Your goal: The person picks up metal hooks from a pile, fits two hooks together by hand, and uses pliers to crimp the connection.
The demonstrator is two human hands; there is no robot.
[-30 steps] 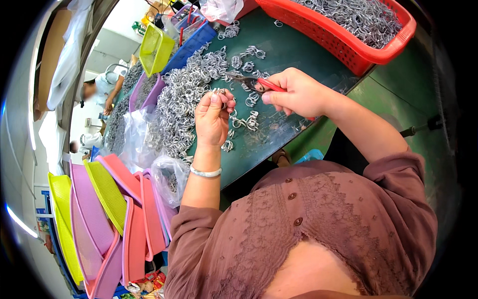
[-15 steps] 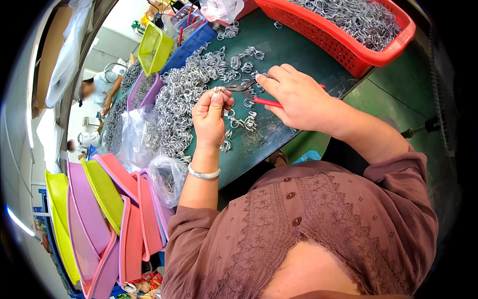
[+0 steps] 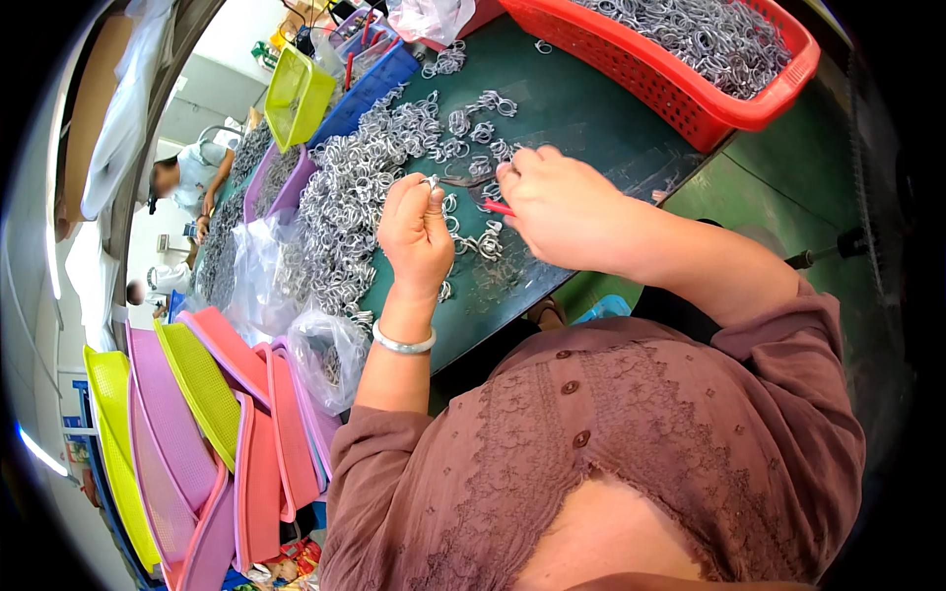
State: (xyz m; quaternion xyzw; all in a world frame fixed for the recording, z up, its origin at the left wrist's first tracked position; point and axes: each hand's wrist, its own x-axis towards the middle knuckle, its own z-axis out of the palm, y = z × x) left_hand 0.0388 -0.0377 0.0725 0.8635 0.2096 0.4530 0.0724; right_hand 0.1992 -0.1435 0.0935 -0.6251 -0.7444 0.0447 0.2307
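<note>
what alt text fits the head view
A person's right hand holds red-handled pliers up to a small metal piece pinched in the left hand, over a green table with heaped metal rings and a red basket.

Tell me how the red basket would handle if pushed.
The basket would probably feel heavy, being well filled with metallic-looking rings. Its walls look like moulded plastic holding their shape, so they should stay fairly stiff. One end sits by the table's edge, so a push that way might tip it.
</note>
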